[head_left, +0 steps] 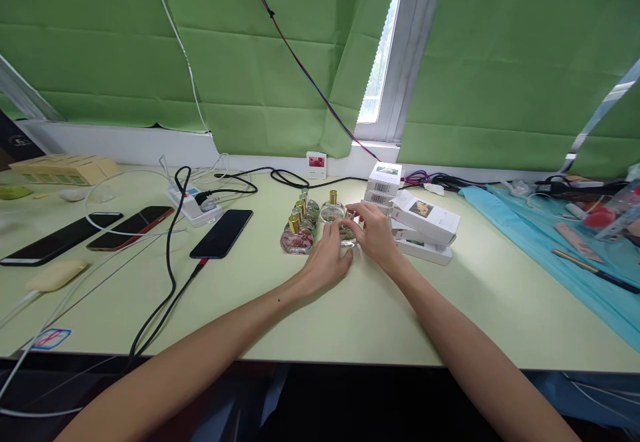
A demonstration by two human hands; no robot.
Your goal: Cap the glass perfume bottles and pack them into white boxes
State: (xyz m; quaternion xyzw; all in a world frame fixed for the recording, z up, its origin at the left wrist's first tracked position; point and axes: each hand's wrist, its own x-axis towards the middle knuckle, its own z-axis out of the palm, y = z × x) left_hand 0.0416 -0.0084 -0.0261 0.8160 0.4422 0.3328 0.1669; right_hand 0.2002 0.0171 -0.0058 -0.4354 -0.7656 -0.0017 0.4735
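Observation:
Near the middle of the pale table, my left hand (327, 255) and my right hand (374, 232) meet at a small clear glass bottle (348, 234), which stands mostly hidden by my fingers. Both hands have their fingers curled round it, the right ones at its top and right side. Just behind stands another clear bottle (333, 209) with a gold cap. To the left is a row of several round glass bottles with gold caps, the front one (297, 241) showing pink contents. White boxes (425, 217) lie piled to the right of my right hand.
A black phone (221, 234), a power strip (193, 205) and cables lie to the left, with two more phones beyond. One small box (317, 165) stands at the back. Blue plastic sheeting (530, 242) with clutter covers the right side.

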